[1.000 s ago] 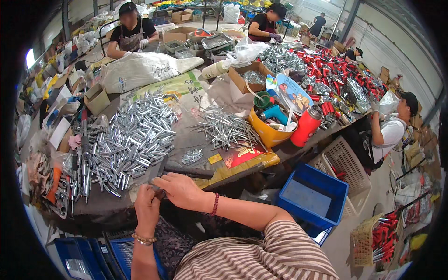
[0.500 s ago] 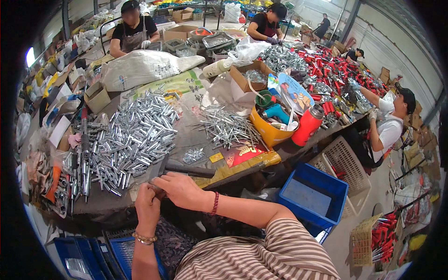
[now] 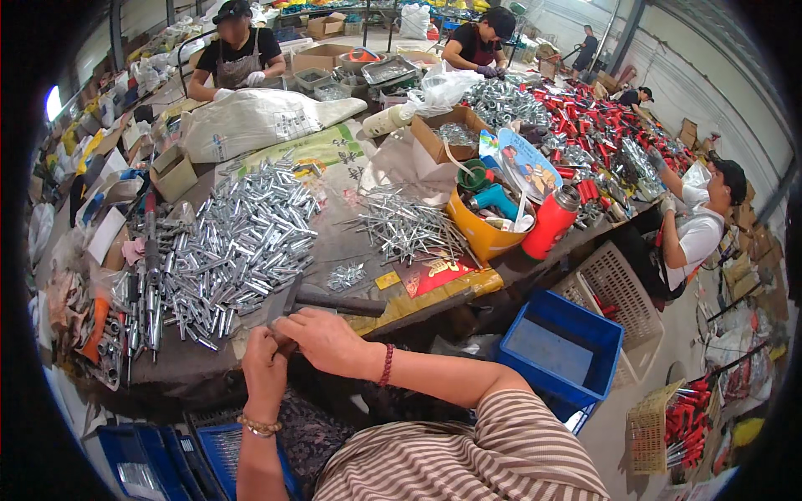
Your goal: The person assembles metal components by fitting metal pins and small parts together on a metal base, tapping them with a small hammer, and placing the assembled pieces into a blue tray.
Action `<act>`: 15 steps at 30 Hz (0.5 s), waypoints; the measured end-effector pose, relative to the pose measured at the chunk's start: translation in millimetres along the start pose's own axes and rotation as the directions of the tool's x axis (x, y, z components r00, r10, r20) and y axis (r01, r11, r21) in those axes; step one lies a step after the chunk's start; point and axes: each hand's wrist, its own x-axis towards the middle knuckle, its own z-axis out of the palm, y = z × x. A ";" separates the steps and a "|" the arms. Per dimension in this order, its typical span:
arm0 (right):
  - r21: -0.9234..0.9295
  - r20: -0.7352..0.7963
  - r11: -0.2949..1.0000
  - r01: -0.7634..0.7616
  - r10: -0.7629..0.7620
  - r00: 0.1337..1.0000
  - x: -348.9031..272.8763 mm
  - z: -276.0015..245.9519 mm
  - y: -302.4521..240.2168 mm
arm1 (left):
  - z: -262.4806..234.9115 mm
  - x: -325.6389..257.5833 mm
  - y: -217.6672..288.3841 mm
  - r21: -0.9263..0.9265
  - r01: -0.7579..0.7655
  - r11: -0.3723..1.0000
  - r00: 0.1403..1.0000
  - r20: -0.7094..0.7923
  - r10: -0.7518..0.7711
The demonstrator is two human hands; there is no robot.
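At the near edge of the bench my left hand and my right hand meet, fingers closed and pressed together. What they pinch is hidden by the fingers. Just beyond them lies a hammer, its dark handle pointing right and its metal head by my fingertips. Left of it spreads a big heap of silvery metal rods. A looser pile of thin, long metal pins lies further right, with a small cluster of short metal pieces nearer me.
A yellow tub of odds and ends and a red flask stand at the right bench edge. Below is a blue crate. Pliers-like tools lie at left. Several co-workers sit around the benches, one at right.
My hands stay in nearly the same place, and the piles and hammer have not moved. The co-workers at the far left and at the right have shifted their arms slightly.
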 end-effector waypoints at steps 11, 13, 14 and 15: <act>-0.064 0.049 0.998 0.006 -0.003 0.999 -1.2 -5.5 -4.7 | 0.3 0.9 4.4 0.023 -0.012 1.000 1.000 -0.021 0.013; -0.055 0.049 0.998 0.008 -0.005 0.999 -1.9 -6.5 -3.9 | 0.3 2.3 6.5 0.018 -0.029 0.999 0.999 -0.018 0.030; -0.055 0.049 0.998 0.007 -0.005 0.999 -2.0 -6.6 -3.5 | 0.3 2.6 7.6 0.017 -0.029 0.999 0.999 -0.018 0.030; -0.050 0.050 0.999 0.013 -0.010 0.999 -1.8 -6.7 -3.0 | 0.1 3.0 8.9 0.020 -0.036 0.999 0.999 -0.023 0.036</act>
